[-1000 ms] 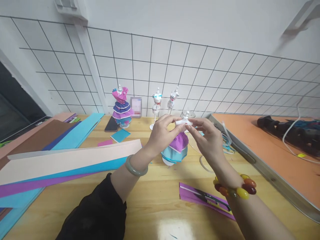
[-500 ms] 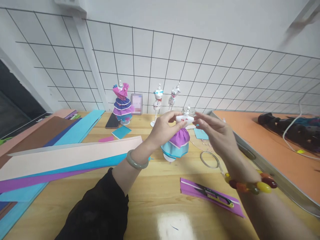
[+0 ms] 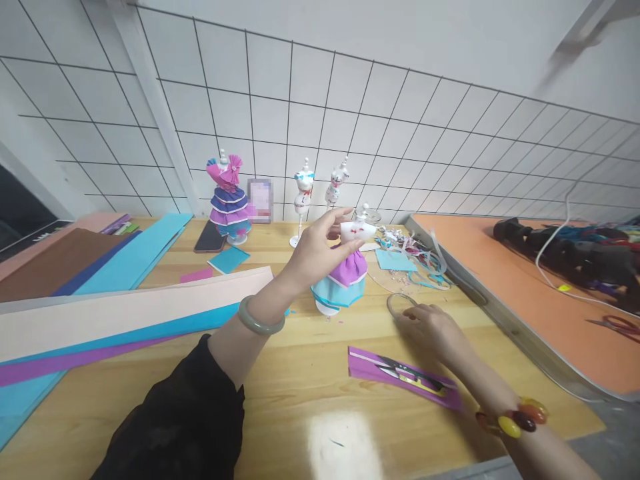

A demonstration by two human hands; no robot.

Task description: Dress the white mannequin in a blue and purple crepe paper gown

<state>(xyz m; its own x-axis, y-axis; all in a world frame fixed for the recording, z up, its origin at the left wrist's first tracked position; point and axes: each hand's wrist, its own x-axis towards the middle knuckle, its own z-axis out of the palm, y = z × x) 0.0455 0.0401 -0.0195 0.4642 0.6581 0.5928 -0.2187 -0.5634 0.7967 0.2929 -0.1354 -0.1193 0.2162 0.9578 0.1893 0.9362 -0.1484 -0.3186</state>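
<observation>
My left hand [image 3: 320,247] is closed around the upper body of a small white dress form [image 3: 357,230], which stands upright on the wooden table. The form wears a purple and light blue paper skirt [image 3: 345,280]. My right hand [image 3: 435,327] is low over the table to the right, its fingers at a clear ring of tape or ribbon [image 3: 397,303]; whether they grip it is unclear. Just in front of that hand, black and yellow thread snips [image 3: 413,378] lie on a purple paper strip [image 3: 363,363].
Long coloured paper sheets [image 3: 140,307] cover the left side. Behind stand a dressed form [image 3: 230,203], two bare forms [image 3: 303,193], a phone [image 3: 209,238] and a framed card [image 3: 260,200]. Ribbon scraps [image 3: 425,260] lie at right, beside an orange surface [image 3: 475,267].
My right hand has left the dress form and moved down and toward me, to the clear ring. My left hand keeps its hold. The whole view has shifted a little.
</observation>
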